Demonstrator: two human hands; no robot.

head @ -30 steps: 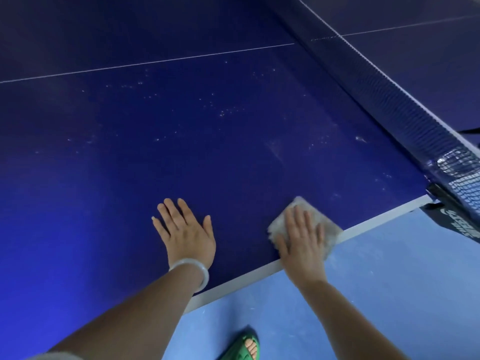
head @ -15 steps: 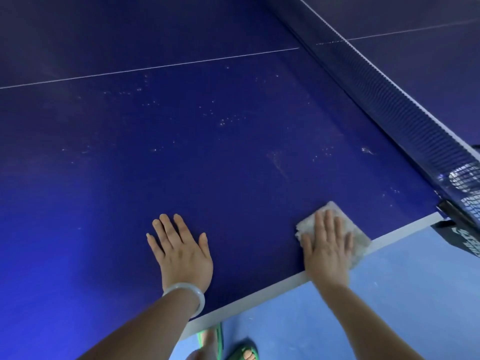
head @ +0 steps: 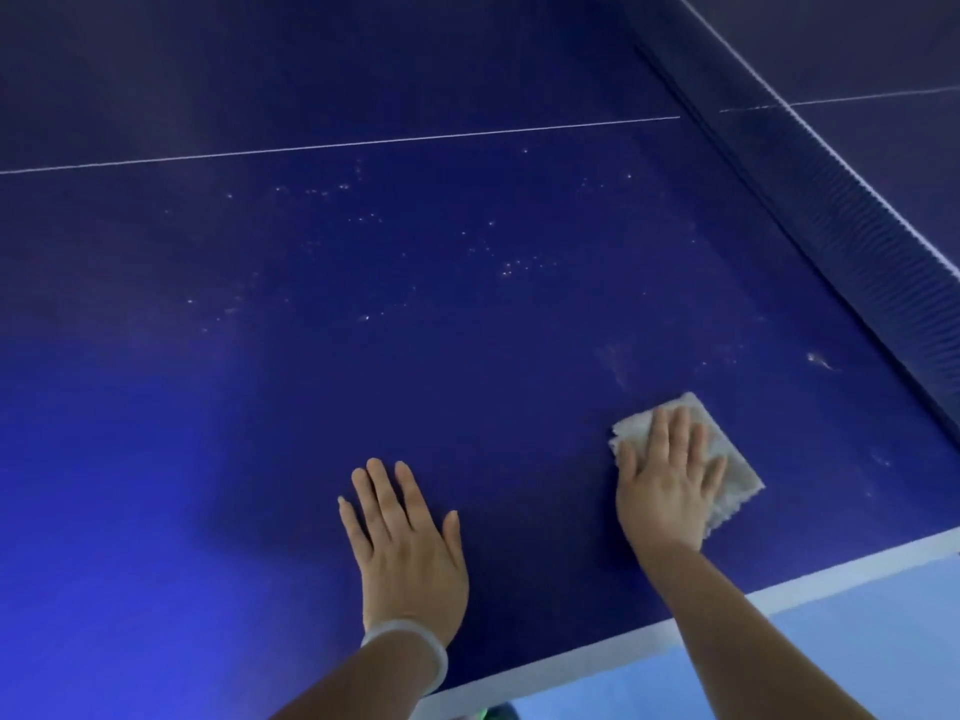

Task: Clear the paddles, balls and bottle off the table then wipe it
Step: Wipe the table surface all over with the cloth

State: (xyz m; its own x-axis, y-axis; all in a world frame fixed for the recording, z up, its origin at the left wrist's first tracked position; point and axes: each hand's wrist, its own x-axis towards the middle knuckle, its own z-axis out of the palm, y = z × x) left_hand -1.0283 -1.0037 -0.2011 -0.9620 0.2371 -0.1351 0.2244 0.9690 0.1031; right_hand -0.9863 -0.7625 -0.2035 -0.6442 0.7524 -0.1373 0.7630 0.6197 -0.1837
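I see my right hand [head: 667, 491] flat on the folded cloth [head: 727, 459], fingers straight and slightly spread, near the blue table's [head: 311, 407] white edge. My left hand [head: 405, 553] rests flat, fingers spread. White specks dot the surface beside the net [head: 831, 210]. No writing readable.

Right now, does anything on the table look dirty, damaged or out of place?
Pale specks dot the blue table beyond both hands, and a smudge sits just past the cloth. No damage shows.
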